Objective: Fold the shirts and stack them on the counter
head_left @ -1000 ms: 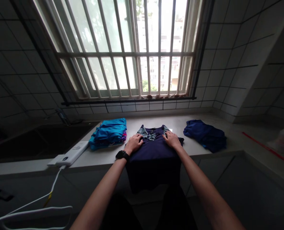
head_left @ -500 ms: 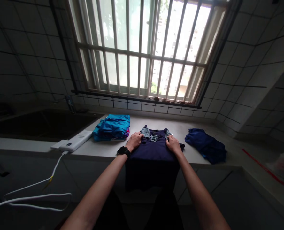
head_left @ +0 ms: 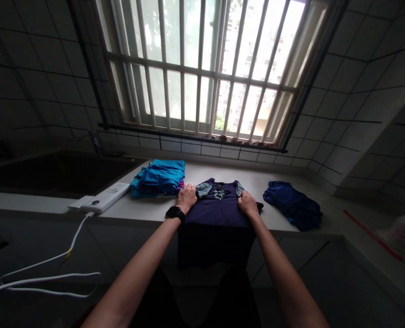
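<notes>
A dark purple top (head_left: 219, 212) with a patterned collar lies on the counter (head_left: 147, 210), its lower half hanging over the front edge. My left hand (head_left: 186, 198), a black watch on its wrist, is closed on the top's left shoulder edge. My right hand (head_left: 247, 203) is closed on the right shoulder edge. Left of the top sits a folded stack of turquoise clothes (head_left: 159, 178). A crumpled dark blue garment (head_left: 293, 204) lies to the right.
A white power bank (head_left: 101, 202) rests at the counter's front left, and its white cable (head_left: 48, 273) trails down. A dark sink (head_left: 52, 171) with a faucet lies far left. Behind the counter a barred window (head_left: 202, 68) is set in tiled walls.
Both hands slid outward from lying flat near the collar and closed on the top's shoulder edges. The camera view tilted and shifted slightly.
</notes>
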